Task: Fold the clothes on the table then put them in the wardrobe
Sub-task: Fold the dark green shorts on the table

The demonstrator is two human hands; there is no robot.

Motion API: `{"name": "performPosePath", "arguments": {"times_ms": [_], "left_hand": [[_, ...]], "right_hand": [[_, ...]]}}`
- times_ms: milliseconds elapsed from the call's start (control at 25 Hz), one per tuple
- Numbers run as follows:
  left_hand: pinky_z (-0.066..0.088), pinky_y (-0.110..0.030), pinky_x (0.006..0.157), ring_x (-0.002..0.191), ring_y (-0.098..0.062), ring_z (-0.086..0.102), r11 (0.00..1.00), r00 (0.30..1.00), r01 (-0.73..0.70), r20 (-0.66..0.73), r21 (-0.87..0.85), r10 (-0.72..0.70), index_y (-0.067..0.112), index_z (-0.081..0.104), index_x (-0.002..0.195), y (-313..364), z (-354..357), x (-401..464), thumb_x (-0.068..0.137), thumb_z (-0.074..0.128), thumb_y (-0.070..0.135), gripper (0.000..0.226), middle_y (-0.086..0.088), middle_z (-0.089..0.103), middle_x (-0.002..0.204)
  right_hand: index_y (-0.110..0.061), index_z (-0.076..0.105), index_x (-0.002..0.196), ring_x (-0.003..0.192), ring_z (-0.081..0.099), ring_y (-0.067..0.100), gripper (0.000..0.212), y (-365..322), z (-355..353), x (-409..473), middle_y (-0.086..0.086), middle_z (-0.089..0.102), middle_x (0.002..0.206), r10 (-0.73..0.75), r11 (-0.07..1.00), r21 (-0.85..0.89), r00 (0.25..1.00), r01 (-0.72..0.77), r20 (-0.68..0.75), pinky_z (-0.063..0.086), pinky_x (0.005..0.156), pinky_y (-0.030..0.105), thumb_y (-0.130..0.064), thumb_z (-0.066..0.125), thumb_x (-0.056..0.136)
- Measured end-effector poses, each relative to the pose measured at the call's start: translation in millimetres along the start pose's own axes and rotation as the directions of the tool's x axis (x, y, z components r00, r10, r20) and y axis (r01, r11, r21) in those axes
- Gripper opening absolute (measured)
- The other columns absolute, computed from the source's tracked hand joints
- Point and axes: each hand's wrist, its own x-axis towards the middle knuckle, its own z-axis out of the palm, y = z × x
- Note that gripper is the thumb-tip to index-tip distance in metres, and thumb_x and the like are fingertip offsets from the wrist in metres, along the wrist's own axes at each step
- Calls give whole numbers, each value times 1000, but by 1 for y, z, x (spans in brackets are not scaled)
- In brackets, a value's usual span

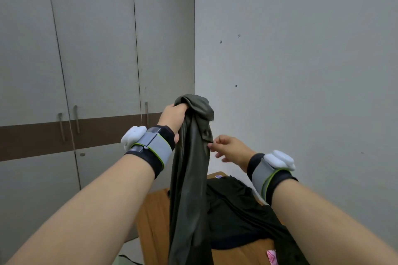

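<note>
An olive-green garment [189, 178] hangs bunched in the air above the wooden table [153, 221]. My left hand [173, 119] grips its top end, raised high. My right hand [230, 149] pinches the garment's right edge lower down between thumb and forefinger, the other fingers spread. A heap of black clothes [234, 211] lies on the table under and behind the hanging garment. The grey wardrobe [97, 60] with its doors closed stands to the left, past the table.
A plain grey wall [301, 60] rises behind the table on the right. The wardrobe has long metal handles [75, 119] at mid height and a brown band across it. A small pink item [271, 257] lies at the table's near right.
</note>
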Motion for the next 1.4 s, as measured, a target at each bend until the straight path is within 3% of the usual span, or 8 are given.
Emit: {"name": "performPosePath", "arguments": {"times_ms": [160, 280, 400, 560, 760, 920, 1160, 1400], "left_hand": [[49, -47, 97, 100, -31, 64, 996, 995, 58, -80, 73, -52, 5, 61, 114, 7, -4, 3, 72, 65, 46, 59, -13, 67, 109], [48, -46, 98, 103, -29, 64, 995, 991, -18, -127, 98, 30, 14, 64, 91, 10, -11, 4, 72, 66, 43, 35, -11, 68, 106], [46, -44, 102, 113, -31, 60, 985, 989, -141, -30, 96, 145, 5, 58, 114, 5, -34, 4, 84, 68, 19, 34, -14, 64, 115], [38, -30, 106, 120, -17, 51, 808, 953, -199, 303, 555, 27, 15, 32, 144, -9, -44, -9, 74, 79, 20, 84, 2, 52, 125], [46, -30, 92, 107, -21, 62, 674, 962, -273, 202, 687, 185, 8, 67, 109, -7, -24, -14, 72, 76, 25, 42, -9, 68, 112], [48, -48, 95, 101, -32, 64, 818, 976, -209, 56, 536, 213, 5, 69, 99, -4, -13, -18, 59, 63, 30, 48, -17, 70, 105], [50, -46, 92, 100, -33, 63, 815, 968, -175, -55, 552, 245, 9, 68, 93, -9, -12, -24, 59, 60, 36, 44, -15, 70, 101], [43, -30, 82, 103, -34, 59, 760, 939, -119, -176, 639, 295, 11, 64, 96, -16, -25, -19, 84, 60, 30, 23, -14, 67, 105]], "right_hand": [[-22, 62, 107, 106, 61, 16, 23, 22, 33, -5, -2, 65, 113, -2, 978, 199, 957, -58, 290, 44, 97, 36, -36, 61, 89], [-12, 66, 100, 98, 63, 24, 12, 18, 44, 6, 13, 68, 110, -52, 965, 257, 998, 41, 37, 48, 93, 36, -15, 61, 90], [-17, 62, 90, 93, 58, 20, 10, 2, 24, 15, 11, 66, 99, -68, 931, 335, 972, 143, -226, 45, 79, 33, -16, 53, 94], [-12, 61, 97, 83, 56, 15, 12, -33, 10, 14, 3, 63, 87, -255, 962, 37, 942, 269, -220, 46, 79, 30, -8, 50, 92], [-7, 63, 105, 86, 55, 14, 18, -49, 6, 6, 7, 66, 94, -375, 924, -193, 878, 330, -297, 41, 70, 18, -11, 60, 87], [-14, 56, 117, 91, 56, 17, 41, -17, 7, -10, 3, 63, 103, -279, 901, -386, 945, 197, -170, 42, 74, 23, -20, 71, 79], [-15, 51, 67, 78, 56, 28, 13, 34, 9, -22, 8, 58, 73, 0, 933, -339, 944, -118, -329, 36, 56, 28, -12, 53, 79], [-1, 59, 90, 103, 57, 36, 19, 56, 8, -13, 21, 63, 103, 131, 858, -411, 905, -308, -406, 38, 73, 28, -6, 41, 89]]}}
